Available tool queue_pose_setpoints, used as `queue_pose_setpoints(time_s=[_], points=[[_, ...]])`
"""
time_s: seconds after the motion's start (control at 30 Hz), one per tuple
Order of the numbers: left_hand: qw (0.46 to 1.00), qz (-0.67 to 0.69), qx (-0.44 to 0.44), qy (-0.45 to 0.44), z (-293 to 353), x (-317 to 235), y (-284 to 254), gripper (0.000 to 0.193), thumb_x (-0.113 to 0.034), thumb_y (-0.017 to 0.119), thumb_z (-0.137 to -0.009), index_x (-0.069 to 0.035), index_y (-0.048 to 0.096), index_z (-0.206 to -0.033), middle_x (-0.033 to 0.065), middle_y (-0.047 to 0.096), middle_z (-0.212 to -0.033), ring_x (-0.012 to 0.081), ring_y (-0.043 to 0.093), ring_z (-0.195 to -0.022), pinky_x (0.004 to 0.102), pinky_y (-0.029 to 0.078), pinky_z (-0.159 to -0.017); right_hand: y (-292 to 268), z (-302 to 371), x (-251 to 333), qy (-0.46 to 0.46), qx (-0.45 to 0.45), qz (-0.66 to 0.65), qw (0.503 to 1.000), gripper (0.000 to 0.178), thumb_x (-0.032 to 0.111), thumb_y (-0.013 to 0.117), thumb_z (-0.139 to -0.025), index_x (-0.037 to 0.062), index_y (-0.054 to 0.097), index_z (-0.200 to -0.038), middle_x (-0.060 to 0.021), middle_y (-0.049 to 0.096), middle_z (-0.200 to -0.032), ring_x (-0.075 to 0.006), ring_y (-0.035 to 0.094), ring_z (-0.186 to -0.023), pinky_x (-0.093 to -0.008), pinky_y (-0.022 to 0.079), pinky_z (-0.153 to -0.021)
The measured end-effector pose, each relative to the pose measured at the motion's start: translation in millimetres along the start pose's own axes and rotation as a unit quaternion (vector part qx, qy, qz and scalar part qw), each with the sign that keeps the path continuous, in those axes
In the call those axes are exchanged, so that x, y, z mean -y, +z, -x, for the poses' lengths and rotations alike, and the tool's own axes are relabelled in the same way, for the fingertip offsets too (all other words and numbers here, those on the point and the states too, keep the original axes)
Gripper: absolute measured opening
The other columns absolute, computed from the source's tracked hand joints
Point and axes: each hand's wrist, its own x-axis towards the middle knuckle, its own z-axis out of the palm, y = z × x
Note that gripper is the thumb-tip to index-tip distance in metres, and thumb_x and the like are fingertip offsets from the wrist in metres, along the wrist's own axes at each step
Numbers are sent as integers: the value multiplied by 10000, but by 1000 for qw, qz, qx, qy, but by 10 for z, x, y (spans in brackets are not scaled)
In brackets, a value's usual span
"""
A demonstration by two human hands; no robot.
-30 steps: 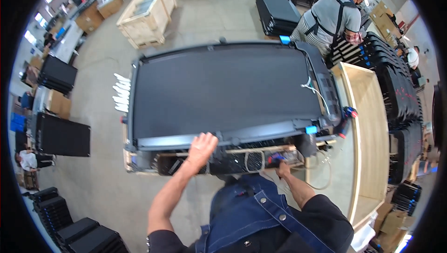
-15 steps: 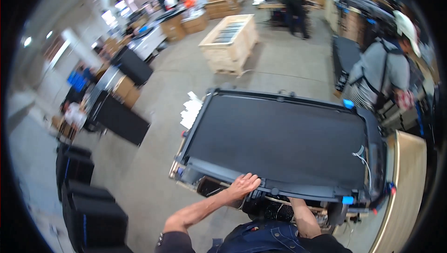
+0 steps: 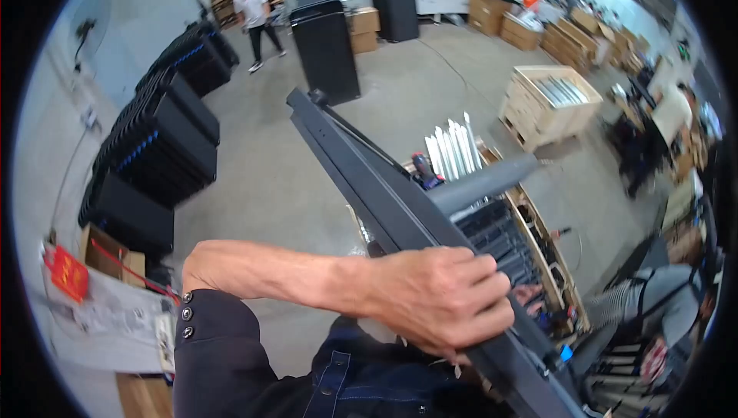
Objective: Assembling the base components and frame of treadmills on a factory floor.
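Note:
A black treadmill deck (image 3: 377,179) is tipped up on its edge and runs slantwise across the middle, its long rail toward me. My left hand (image 3: 442,299) is closed over the upper edge of that rail, knuckles up. Past the rail, low on the right, part of a hand (image 3: 526,293) shows, seemingly my right hand; the deck hides most of its fingers. A grey cylinder (image 3: 488,183) juts out behind the deck. Under it lies a wood-edged bench (image 3: 565,279) with dark slatted parts, and a dark power tool (image 3: 424,170) rests by the rail.
Silvery white strips (image 3: 453,149) stick up beyond the bench. A wooden crate (image 3: 530,114) stands farther back. Stacks of black treadmills (image 3: 161,133) line the left wall, and a tall black unit (image 3: 327,49) stands ahead. One co-worker (image 3: 653,303) bends at the right; another person (image 3: 254,14) walks far left.
The deck has gone from lying flat on the bench to tipped on its edge, with my left hand on its rail. The view has swung left, and the bench underneath shows.

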Motion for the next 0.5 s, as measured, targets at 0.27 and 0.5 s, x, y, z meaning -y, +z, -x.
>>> queue_pose_setpoints(time_s=[0.27,0.5], points=[[995,-70,-76,-3,1241,631,-1275,706,-710,770,-612,-35,583,-703,64,601,-685,232,647,-636,334,503,-524,1278,-1225,-10,102,141,131,976,616,316,822,-865,69,537,-1352,-102,716,-1009,-270,685,-899,-383,570,-756],[980,-162,-111,-18,3000,1411,-2607,774,-802,697,-648,-34,609,-677,97,649,-657,268,699,-620,374,532,-503,3109,-2587,-582,146,234,180,944,598,314,810,-876,68,536,-1348,-102,717,-996,-268,684,-882,-381,566,-753]])
